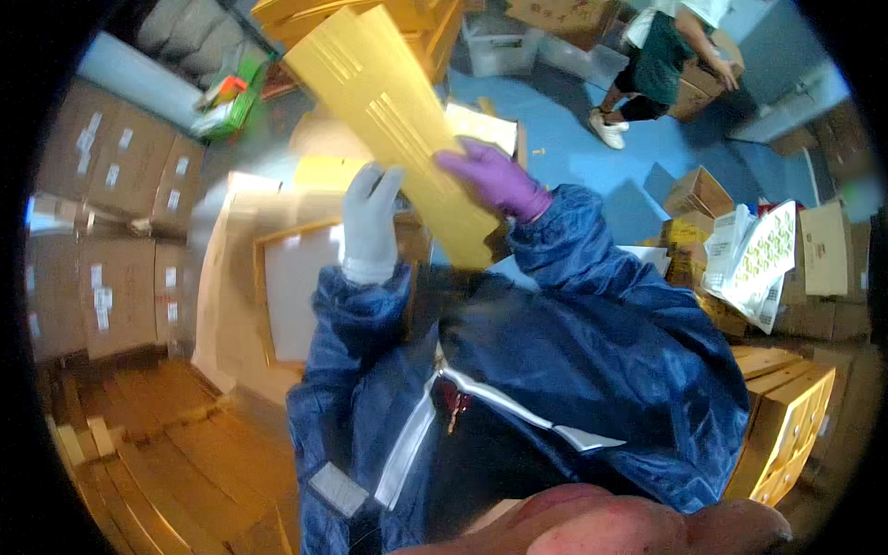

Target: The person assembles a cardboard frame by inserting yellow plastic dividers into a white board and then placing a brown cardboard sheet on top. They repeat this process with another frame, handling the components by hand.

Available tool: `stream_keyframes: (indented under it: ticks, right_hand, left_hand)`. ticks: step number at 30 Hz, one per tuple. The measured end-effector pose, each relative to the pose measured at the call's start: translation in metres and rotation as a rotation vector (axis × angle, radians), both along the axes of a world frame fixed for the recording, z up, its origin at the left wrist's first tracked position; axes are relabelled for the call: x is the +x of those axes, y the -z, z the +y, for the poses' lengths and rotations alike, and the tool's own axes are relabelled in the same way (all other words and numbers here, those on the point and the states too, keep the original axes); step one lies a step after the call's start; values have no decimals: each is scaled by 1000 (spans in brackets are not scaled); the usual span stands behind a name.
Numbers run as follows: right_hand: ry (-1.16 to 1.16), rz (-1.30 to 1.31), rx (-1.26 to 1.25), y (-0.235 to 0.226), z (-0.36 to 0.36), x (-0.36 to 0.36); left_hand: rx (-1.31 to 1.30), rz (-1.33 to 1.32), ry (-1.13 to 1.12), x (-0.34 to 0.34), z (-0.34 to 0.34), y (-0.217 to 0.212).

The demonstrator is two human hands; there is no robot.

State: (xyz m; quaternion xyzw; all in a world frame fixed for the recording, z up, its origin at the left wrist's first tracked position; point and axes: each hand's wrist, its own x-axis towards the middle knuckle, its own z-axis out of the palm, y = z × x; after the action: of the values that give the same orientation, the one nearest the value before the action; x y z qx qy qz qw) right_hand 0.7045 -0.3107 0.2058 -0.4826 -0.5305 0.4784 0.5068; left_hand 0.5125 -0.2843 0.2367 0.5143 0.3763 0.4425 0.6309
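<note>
A long yellow wooden board with short grooves cut in its face slants across the space in front of my chest. My right hand, in a purple glove, grips its right edge near the lower half. My left hand, in a pale grey glove, is at the board's left edge with fingers stretched upward and apart. Its fingertips look close to the edge or touching it; I cannot tell which. Below and left of that hand is a wood-framed panel with a grey-white face, on a cardboard-covered surface.
Stacked cartons line the left side. Brown wooden pieces lie at the lower left. A small wooden drawer cabinet stands at my right, below printed sheets. Another person is at the far right by a carton.
</note>
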Motion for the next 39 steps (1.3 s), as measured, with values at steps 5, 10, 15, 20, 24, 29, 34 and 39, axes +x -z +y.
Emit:
stream_keyframes:
  ticks: [5,10,15,20,24,29,34,39]
  right_hand:
    - [-22,177,-22,-27,-30,-16]
    - [-83,136,-32,-33,-40,-29]
    - [-68,112,-32,-36,-53,-32]
    - [73,-145,125,-38,-72,-36]
    - [86,12,57,-48,-75,-38]
    - [107,-246,92,-27,-54,-19]
    - [315,-272,173,-19,-55,-43]
    - [167,-126,43,8,-41,-42]
  left_hand:
    - [-159,-211,-8,-14,-32,-19]
    - [-95,-310,55,-40,-41,-9]
    - [-147,-123,48,-40,-43,-13]
    - [-175,-255,66,-36,-52,-16]
    - [-178,-268,107,-35,-47,-15]
    - [156,151,-51,-41,-31,-2]
    - [289,240,-188,-39,-18,23]
    - [63,163,-63,-51,-30,15]
